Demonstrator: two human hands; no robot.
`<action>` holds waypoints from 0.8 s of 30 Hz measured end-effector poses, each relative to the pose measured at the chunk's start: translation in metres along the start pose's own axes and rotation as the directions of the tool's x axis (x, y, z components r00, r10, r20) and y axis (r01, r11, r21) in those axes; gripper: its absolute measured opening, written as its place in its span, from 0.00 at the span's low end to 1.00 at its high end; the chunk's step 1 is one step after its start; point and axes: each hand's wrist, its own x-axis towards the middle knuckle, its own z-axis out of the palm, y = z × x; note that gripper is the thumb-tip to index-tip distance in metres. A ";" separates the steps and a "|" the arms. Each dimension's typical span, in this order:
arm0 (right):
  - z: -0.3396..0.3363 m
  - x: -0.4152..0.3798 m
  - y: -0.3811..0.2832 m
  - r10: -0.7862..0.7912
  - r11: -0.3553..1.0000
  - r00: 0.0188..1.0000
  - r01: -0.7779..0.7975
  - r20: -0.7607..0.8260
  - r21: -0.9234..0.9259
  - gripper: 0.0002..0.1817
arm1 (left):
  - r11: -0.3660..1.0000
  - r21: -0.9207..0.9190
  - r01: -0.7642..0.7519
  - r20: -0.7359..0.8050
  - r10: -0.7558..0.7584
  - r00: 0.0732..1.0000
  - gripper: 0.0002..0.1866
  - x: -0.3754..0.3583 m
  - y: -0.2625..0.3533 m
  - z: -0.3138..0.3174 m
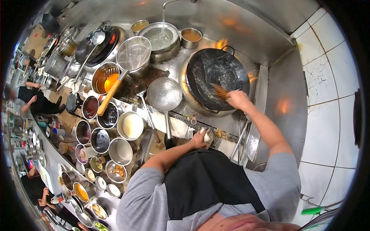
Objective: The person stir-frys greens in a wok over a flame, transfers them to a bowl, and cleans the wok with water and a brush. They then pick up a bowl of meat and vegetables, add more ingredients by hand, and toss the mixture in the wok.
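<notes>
In the head view, my right hand is closed around a bamboo wok brush. Its bristles are down inside a black wok, which has wet, shiny streaks and sits on a stove ring. Orange flames show around the wok's back and right rim. Down at the stove's front edge, my left hand grips a whitish cloth, partly hidden by the fingers. Left of the wok lies a perforated ladle, its handle reaching toward my left forearm.
Water runs from a tap into a large pot. A wire strainer rests nearby, beside a container of orange oil. Several sauce pots crowd the left. A second wok stands at the back left; people stand farther off.
</notes>
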 end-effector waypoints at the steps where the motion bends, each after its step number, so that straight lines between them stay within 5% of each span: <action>1: -0.028 -0.002 0.002 0.112 0.994 0.992 -0.112 0.054 -0.011 0.14 | 1.000 0.010 0.013 0.026 -0.014 1.000 0.49 0.003 -0.001 -0.001; 4: -0.001 0.071 0.068 0.399 0.916 0.893 -0.395 -0.206 0.066 0.13 | 1.000 0.010 -0.022 0.010 0.022 1.000 0.45 0.020 -0.022 0.009; 6: 0.028 0.099 0.065 0.326 0.939 0.842 -0.239 -0.429 0.246 0.15 | 0.998 -0.004 -0.066 -0.047 0.066 0.997 0.42 0.027 -0.023 0.010; 7: 0.040 0.109 0.050 0.334 0.918 0.861 -0.206 -0.383 0.340 0.17 | 0.913 -0.403 0.060 0.045 -0.046 0.998 0.36 0.024 -0.015 -0.003; 9: 0.059 0.108 0.017 0.257 0.897 0.892 -0.077 -0.371 0.436 0.18 | 0.418 -0.867 0.272 0.241 -0.126 0.962 0.24 0.001 0.020 -0.042; 12: 0.060 0.079 0.024 -0.093 0.906 0.899 0.255 -0.427 0.338 0.19 | 0.000 -0.944 0.331 0.330 -0.082 0.940 0.25 -0.045 0.043 -0.103; 16: 0.002 0.068 0.079 0.104 0.969 0.990 -0.080 -0.095 0.232 0.17 | -0.409 -0.882 0.234 0.214 0.095 0.972 0.31 -0.095 0.052 -0.147; 17: 0.001 0.084 0.077 0.108 0.966 0.989 -0.081 -0.097 0.247 0.17 | -0.387 -0.891 0.238 0.238 0.049 0.970 0.30 -0.094 0.052 -0.152; 19: 0.005 0.117 0.061 0.420 0.883 0.829 -0.280 -0.369 0.376 0.21 | -0.358 -0.900 0.248 0.265 0.002 0.964 0.30 -0.082 0.052 -0.152; 21: 0.030 0.149 0.025 0.460 0.800 0.837 -0.246 -0.297 0.547 0.20 | -0.158 -0.951 0.266 0.282 -0.091 0.955 0.27 -0.053 0.047 -0.148; 22: 0.018 0.126 -0.012 0.439 0.806 0.827 -0.188 -0.352 0.561 0.20 | -0.154 -0.959 0.238 0.271 -0.246 0.931 0.23 -0.037 0.055 -0.146; 24: 0.043 0.121 -0.041 0.329 0.732 0.840 0.061 -0.431 0.678 0.17 | -0.020 -0.952 0.306 0.302 -0.237 0.923 0.23 -0.016 0.066 -0.152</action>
